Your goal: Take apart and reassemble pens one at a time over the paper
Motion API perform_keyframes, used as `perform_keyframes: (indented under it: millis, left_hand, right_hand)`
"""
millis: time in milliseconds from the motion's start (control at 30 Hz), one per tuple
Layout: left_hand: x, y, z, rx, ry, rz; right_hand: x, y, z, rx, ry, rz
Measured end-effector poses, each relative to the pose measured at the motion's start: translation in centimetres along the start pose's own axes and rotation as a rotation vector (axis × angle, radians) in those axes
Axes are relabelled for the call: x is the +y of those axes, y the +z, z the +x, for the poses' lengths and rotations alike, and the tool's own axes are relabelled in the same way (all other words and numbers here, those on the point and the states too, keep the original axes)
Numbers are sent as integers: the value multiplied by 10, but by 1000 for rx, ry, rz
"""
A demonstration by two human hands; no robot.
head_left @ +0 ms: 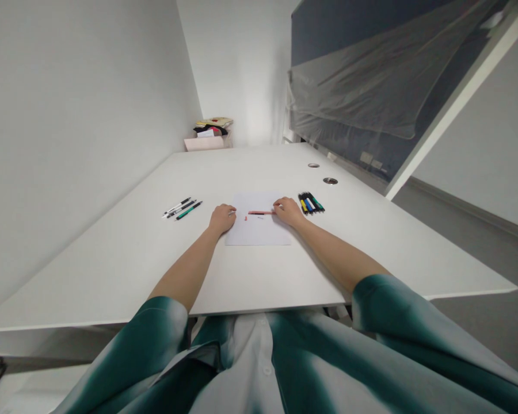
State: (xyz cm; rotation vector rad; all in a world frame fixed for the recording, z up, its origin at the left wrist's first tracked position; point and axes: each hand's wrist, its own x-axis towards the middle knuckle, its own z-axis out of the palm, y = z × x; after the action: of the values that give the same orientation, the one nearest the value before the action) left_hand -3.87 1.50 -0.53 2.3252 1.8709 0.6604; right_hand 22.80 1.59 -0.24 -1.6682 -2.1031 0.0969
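A sheet of white paper point(259, 234) lies in front of me on the table. On it rests a pink and black pen barrel point(261, 213), lying sideways. My right hand point(288, 211) is closed, its fingertips at the barrel's right end. Below the barrel are a small pink piece point(246, 218) and a tiny thin part point(260, 218), perhaps a spring. At the paper's left edge, my left hand point(223, 219) has its fingers curled together. A small pale bit shows at those fingertips, too small to name.
Several pens point(182, 209) lie left of the paper, white, black and green. Just beyond my right hand is a row of coloured pens point(311, 203). A pink box point(204, 143) heaped with things stands at the white table's point(250, 282) far end.
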Motion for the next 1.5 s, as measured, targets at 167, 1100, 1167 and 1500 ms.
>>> perform_keyframes:
  millis: [167,1100,1167,1500]
  left_hand:
    - [-3,0,0,-34,-50,64]
    - [2,-3,-4,-44,-63,69]
    - [2,-2,-4,-45,-62,69]
    - [3,-3,-4,-42,-63,66]
  right_hand:
    - [5,0,3,-88,59,4]
    - [4,1,2,-72,55,-7]
    - [5,1,2,-78,55,-6]
    - [4,0,2,-75,48,-11]
